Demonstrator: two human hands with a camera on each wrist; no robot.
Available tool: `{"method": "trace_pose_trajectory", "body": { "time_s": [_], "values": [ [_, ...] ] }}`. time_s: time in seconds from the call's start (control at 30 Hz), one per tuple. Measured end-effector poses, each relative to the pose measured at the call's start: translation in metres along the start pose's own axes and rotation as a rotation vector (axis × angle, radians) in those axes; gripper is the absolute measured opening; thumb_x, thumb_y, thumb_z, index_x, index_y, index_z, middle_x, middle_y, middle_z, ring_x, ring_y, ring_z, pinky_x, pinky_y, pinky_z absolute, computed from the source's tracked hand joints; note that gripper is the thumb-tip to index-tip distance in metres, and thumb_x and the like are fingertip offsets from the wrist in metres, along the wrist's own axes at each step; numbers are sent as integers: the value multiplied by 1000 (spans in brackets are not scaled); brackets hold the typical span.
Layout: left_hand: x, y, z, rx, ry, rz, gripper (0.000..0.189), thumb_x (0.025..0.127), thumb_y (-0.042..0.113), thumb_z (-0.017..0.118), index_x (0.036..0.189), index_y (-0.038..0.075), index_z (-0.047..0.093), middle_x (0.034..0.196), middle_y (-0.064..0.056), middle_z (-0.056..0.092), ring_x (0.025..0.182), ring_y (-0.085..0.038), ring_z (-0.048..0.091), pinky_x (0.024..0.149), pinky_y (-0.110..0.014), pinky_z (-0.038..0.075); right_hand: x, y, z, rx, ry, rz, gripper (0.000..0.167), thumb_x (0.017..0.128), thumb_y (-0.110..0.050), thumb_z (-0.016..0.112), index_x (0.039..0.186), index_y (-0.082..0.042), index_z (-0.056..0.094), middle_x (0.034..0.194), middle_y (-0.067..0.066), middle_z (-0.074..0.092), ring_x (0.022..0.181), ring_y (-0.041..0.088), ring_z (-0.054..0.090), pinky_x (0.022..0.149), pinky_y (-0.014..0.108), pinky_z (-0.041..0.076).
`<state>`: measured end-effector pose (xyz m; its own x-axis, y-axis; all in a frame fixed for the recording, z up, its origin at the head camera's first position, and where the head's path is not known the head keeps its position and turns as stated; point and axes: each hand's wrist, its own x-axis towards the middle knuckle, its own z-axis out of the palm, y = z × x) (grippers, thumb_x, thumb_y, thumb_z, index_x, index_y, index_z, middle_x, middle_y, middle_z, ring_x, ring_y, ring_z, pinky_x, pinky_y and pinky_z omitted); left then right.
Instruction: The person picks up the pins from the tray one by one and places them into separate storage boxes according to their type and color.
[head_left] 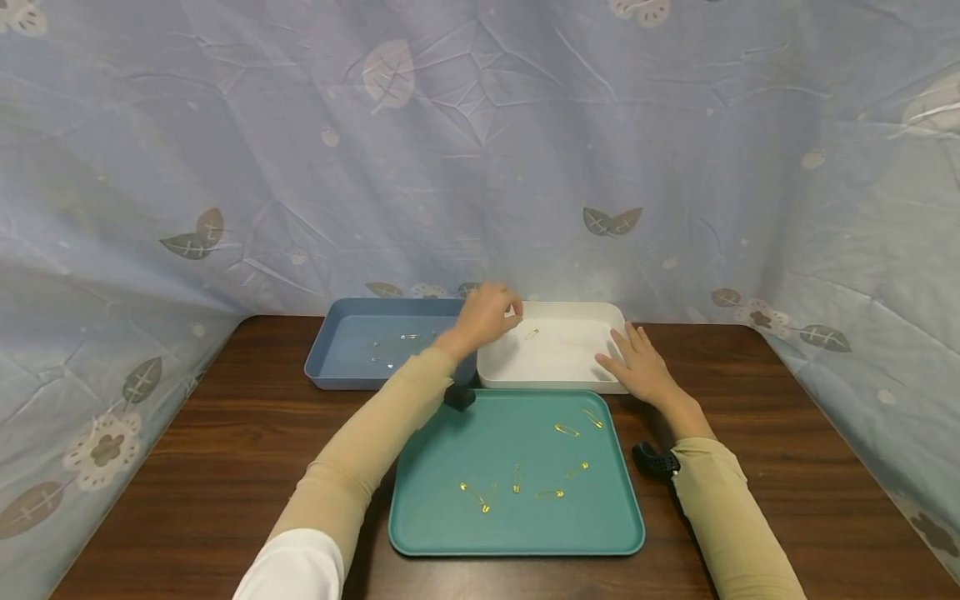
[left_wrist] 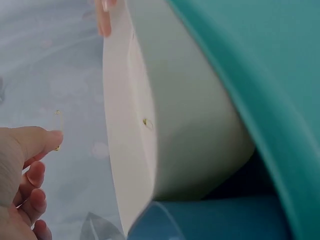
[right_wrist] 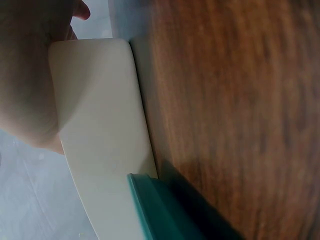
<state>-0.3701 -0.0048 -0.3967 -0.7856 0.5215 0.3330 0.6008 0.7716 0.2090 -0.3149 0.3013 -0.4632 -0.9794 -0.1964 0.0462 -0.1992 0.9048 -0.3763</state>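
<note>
My left hand (head_left: 486,315) is above the left end of the white tray (head_left: 551,387). Between thumb and finger it pinches a small gold safety pin (left_wrist: 58,120), which stands out in the left wrist view; the other fingers curl loosely. One gold safety pin (head_left: 532,333) lies inside the white tray. My right hand (head_left: 641,371) rests at that tray's right edge with fingers spread, holding no pin. Nearer to me, several gold safety pins (head_left: 567,430) are scattered on the green tray (head_left: 517,542).
Left of the white tray, a blue tray (head_left: 318,367) holds several silver pins (head_left: 409,337), partly hidden behind my left forearm. All three trays stand close together on a dark wooden table (head_left: 210,467). A patterned cloth (head_left: 480,167) hangs behind and at both sides.
</note>
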Motion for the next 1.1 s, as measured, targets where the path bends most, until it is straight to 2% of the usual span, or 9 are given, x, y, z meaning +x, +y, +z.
{"method": "trace_pose_trajectory", "body": {
  "time_s": [0.33,0.8,1.1],
  "values": [
    [15,-10,5,-18,6,-77,13,95,25,63,100,18,72,101,-4,66,94,-22,58,81,-40,47,-2,0,-2,21,-4,-7,78,100,-52,40,155,0,18,161,28,2,148,49,-1,114,70,8],
    [26,-11,12,-41,-21,-187,12,95,26,64,103,20,71,114,-5,65,109,-28,56,93,-47,45,-3,-2,-4,29,0,0,78,100,-52,42,155,-1,19,161,29,3,148,50,0,114,70,9],
    [30,-16,17,-22,-4,-231,11,94,26,64,102,21,71,113,-5,65,106,-29,56,92,-48,45,-1,-1,-3,28,5,-8,78,100,-52,42,154,0,20,160,30,4,147,51,1,114,70,9]
  ]
}}
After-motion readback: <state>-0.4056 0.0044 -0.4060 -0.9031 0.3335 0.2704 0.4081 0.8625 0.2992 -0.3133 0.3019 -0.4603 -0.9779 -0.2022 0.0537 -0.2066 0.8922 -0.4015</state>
